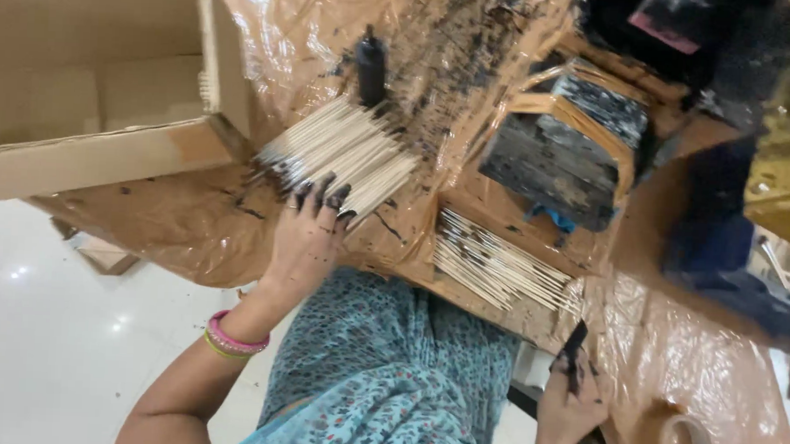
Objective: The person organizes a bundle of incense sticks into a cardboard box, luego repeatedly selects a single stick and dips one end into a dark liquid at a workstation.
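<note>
The left hand [310, 232] lies open, fingertips on the near end of a stick bundle [340, 149] on the bench [674, 350]. The right hand [572, 398], near right, grips a dark stick [572, 345].

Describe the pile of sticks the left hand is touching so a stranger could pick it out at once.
Start at the open cardboard box at the upper left of the plastic-covered table. Just right of its corner lies a fanned pile of pale sticks, with the left hand resting its black-stained fingertips on its near edge. Unlike the second stick pile further right, this one has a small black bottle standing at its far end.
</note>
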